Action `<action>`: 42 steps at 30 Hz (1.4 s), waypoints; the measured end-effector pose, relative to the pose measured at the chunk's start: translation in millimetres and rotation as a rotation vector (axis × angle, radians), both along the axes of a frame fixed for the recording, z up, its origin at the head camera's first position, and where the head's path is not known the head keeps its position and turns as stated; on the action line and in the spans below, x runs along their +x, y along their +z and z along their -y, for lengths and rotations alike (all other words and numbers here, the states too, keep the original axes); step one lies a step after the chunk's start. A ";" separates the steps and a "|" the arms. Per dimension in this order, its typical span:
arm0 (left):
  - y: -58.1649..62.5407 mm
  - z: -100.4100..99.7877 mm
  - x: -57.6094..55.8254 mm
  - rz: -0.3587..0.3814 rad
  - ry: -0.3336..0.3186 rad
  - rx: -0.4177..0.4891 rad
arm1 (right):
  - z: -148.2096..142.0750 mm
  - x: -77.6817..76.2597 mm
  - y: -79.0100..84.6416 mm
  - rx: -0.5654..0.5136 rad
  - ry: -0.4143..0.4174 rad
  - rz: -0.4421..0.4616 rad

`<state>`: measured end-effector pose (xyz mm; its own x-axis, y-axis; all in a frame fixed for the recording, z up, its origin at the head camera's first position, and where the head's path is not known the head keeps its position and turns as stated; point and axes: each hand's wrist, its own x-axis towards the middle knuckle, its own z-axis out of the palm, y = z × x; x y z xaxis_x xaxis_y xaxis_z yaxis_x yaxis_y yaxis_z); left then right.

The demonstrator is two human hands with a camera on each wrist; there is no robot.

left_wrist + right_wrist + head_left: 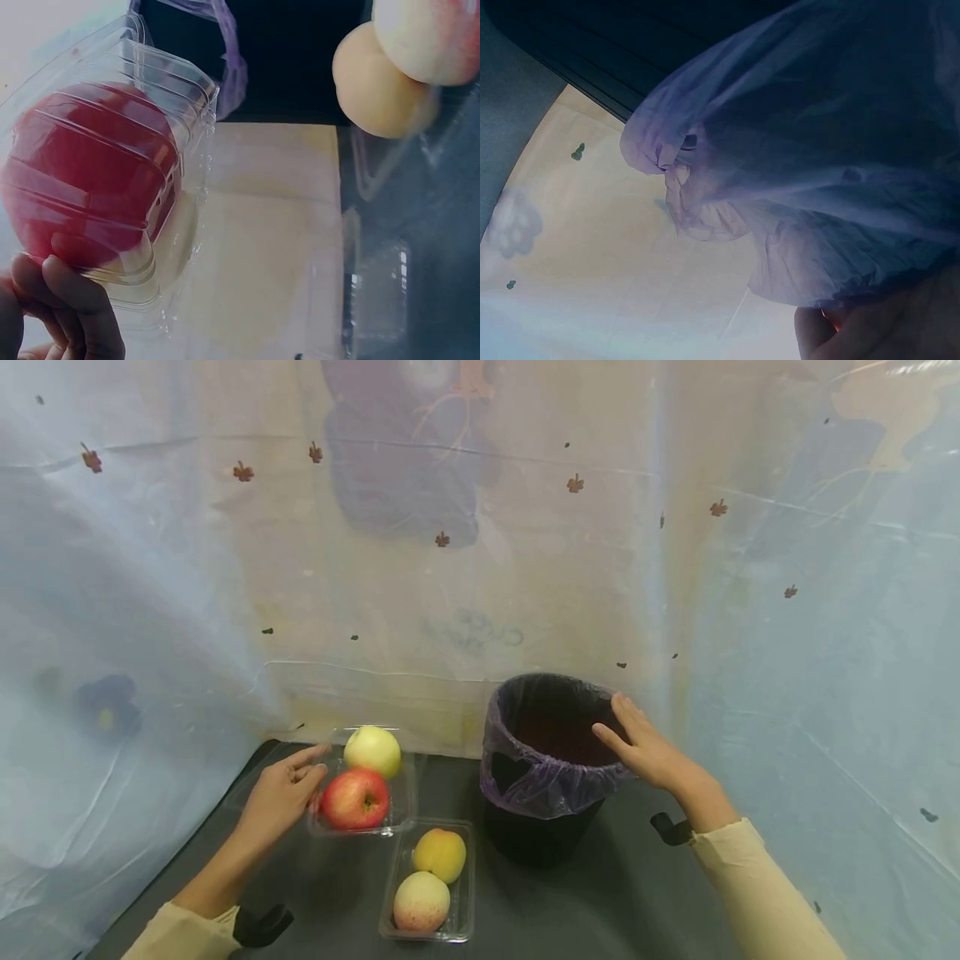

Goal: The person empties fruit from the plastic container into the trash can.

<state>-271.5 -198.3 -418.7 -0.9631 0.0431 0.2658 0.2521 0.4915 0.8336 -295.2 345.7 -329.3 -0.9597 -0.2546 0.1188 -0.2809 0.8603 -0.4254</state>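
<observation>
My left hand (281,797) grips the left edge of a clear plastic tray (407,797). In that tray sit a red apple (356,798) and, behind it, a yellow-green apple (372,751). The left wrist view shows the fingers (79,300) at the tray's edge, just below the red apple. My right hand (656,750) is at the right rim of a black bin (540,847), fingers and thumb extended. A thin purple bag (558,789) lines the bin and folds over its rim. In the right wrist view, the fingers are right beside the bag.
A second clear tray (468,893) lies nearer me on the dark table (330,902), left of the bin. It holds a yellow peach (440,855) and a paler peach (422,902). Printed plastic sheeting (420,602) hangs behind and at both sides.
</observation>
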 end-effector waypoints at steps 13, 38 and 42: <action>21.2 -23.5 -17.4 -0.034 -0.028 0.099 | 1.0 0.2 1.8 0.004 0.007 -0.009; 60.5 -52.5 -43.2 -0.077 -0.022 0.091 | 1.8 3.8 1.0 -0.016 0.013 -0.014; 68.5 -56.2 -48.4 -0.096 -0.029 0.094 | 2.1 2.6 1.3 -0.012 0.015 -0.019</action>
